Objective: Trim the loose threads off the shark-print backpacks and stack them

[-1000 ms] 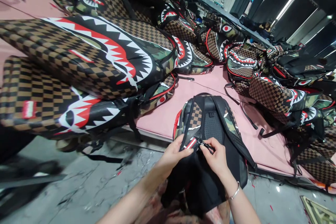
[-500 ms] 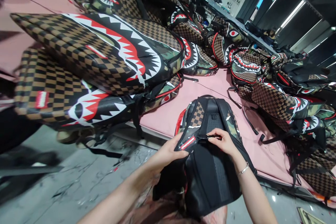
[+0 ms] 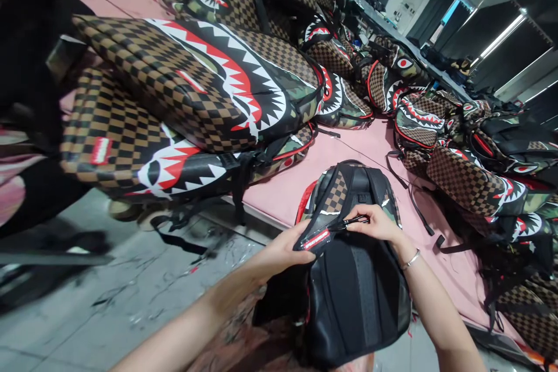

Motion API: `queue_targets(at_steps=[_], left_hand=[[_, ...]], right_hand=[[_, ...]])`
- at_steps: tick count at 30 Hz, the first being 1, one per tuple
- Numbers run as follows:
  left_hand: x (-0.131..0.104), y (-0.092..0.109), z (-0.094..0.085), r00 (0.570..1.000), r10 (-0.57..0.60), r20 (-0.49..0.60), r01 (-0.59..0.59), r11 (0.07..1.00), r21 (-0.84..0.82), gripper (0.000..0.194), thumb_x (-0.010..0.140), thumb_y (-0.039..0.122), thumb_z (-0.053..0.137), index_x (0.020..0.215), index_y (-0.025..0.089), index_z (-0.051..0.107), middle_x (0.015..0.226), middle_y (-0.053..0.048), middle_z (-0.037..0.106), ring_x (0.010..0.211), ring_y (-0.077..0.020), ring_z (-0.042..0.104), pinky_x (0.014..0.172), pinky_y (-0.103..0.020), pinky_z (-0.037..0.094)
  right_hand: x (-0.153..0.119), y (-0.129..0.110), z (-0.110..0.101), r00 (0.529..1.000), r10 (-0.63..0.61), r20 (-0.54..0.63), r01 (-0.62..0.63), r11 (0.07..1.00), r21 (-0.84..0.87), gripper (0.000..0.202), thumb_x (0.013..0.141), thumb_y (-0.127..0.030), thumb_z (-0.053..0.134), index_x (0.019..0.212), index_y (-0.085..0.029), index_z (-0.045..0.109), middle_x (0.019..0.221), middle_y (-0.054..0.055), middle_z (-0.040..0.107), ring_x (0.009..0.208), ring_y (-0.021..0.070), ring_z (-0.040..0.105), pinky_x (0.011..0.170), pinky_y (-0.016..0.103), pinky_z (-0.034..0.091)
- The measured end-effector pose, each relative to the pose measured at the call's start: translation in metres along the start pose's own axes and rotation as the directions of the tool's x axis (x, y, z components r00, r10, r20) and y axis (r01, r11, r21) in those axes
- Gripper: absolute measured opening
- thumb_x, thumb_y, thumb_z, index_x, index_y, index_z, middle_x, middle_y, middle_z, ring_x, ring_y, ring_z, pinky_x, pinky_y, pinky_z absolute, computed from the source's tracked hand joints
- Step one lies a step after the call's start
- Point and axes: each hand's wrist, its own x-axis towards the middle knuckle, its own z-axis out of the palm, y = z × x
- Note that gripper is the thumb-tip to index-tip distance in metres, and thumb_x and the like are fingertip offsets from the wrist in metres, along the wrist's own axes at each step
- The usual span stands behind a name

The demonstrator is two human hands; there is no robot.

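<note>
A backpack (image 3: 361, 279) leans on the pink table's edge toward my body, its black padded back and straps facing me. My left hand (image 3: 290, 247) is closed on one shoulder strap (image 3: 322, 232), which carries a red label with white letters, fingers beneath and thumb on top. Just right of the label, my right hand (image 3: 375, 222) pinches small black thread snips (image 3: 355, 221). Their tip points left and lies against the strap; whether a thread sits between the blades is too small to see.
Two checkered backpacks with shark-mouth prints (image 3: 196, 87) lie stacked on the left of the pink table (image 3: 279, 192). More such backpacks (image 3: 468, 177) are heaped at the right and back, with loose straps hanging. A marble-patterned floor (image 3: 143, 285) shows below.
The view has swung a little left, so the things shift right in the picture. My right hand has tilted the snips slightly; both hands keep their holds.
</note>
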Motion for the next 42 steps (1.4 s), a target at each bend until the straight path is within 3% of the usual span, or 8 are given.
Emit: queue_targets(at_steps=[8, 14, 19, 25, 32, 42], left_hand=[[0.003, -0.002, -0.001, 0.999, 0.041, 0.005, -0.041, 0.999, 0.017, 0.068, 0.062, 0.026, 0.069, 0.124, 0.019, 0.044, 0.125, -0.007, 0.054, 0.111, -0.0277, 0.049, 0.094, -0.036, 0.036], [0.003, 0.004, 0.004, 0.999, 0.037, -0.03, -0.035, 0.998, 0.055, 0.063, 0.06, 0.023, 0.068, 0.12, 0.017, 0.047, 0.114, -0.006, 0.059, 0.107, -0.0276, 0.051, 0.091, -0.036, 0.037], [0.003, 0.007, 0.007, 0.996, 0.082, -0.021, -0.08, 0.994, 0.077, 0.06, 0.062, 0.021, 0.066, 0.12, 0.018, 0.048, 0.118, -0.006, 0.057, 0.109, -0.0272, 0.05, 0.092, -0.036, 0.037], [0.003, 0.012, 0.009, 0.996, 0.092, -0.013, -0.09, 0.991, 0.103, 0.064, 0.06, 0.021, 0.066, 0.121, 0.017, 0.048, 0.116, -0.006, 0.058, 0.112, -0.0281, 0.048, 0.094, -0.037, 0.035], [0.003, 0.011, 0.006, 0.999, 0.05, -0.002, -0.049, 0.993, 0.105, 0.059, 0.064, 0.024, 0.065, 0.12, 0.019, 0.048, 0.113, -0.005, 0.06, 0.102, -0.0264, 0.053, 0.085, -0.033, 0.04], [0.006, 0.014, 0.011, 0.996, 0.085, -0.016, -0.081, 0.983, 0.167, 0.06, 0.062, 0.022, 0.065, 0.119, 0.017, 0.047, 0.114, -0.005, 0.058, 0.106, -0.0265, 0.051, 0.089, -0.034, 0.039]], right_hand=[[0.011, -0.001, -0.004, 0.991, -0.095, 0.096, 0.106, 0.987, -0.119, 0.021, 0.074, -0.035, 0.067, 0.081, -0.015, 0.066, 0.078, 0.003, 0.067, 0.071, 0.0138, 0.061, 0.065, 0.023, 0.046], [0.01, -0.005, -0.011, 0.99, -0.085, 0.113, 0.097, 0.989, -0.108, 0.023, 0.074, -0.036, 0.065, 0.082, -0.015, 0.066, 0.078, 0.003, 0.066, 0.07, 0.0138, 0.06, 0.064, 0.023, 0.047], [0.013, -0.01, -0.011, 0.981, -0.098, 0.17, 0.125, 0.979, -0.159, 0.023, 0.075, -0.037, 0.065, 0.082, -0.015, 0.066, 0.076, 0.002, 0.065, 0.066, 0.013, 0.059, 0.063, 0.023, 0.045], [0.012, -0.013, -0.011, 0.981, -0.12, 0.155, 0.146, 0.974, -0.173, 0.021, 0.075, -0.034, 0.065, 0.082, -0.015, 0.066, 0.077, 0.002, 0.065, 0.066, 0.0128, 0.058, 0.061, 0.022, 0.044], [0.004, -0.006, -0.022, 0.994, -0.068, 0.084, 0.076, 0.992, -0.104, 0.022, 0.074, -0.035, 0.066, 0.081, -0.014, 0.065, 0.079, 0.003, 0.065, 0.071, 0.014, 0.06, 0.065, 0.024, 0.046], [0.011, -0.018, -0.014, 0.98, -0.103, 0.172, 0.13, 0.98, -0.15, 0.023, 0.075, -0.038, 0.064, 0.08, -0.016, 0.066, 0.077, 0.002, 0.065, 0.069, 0.0141, 0.06, 0.064, 0.024, 0.046]])
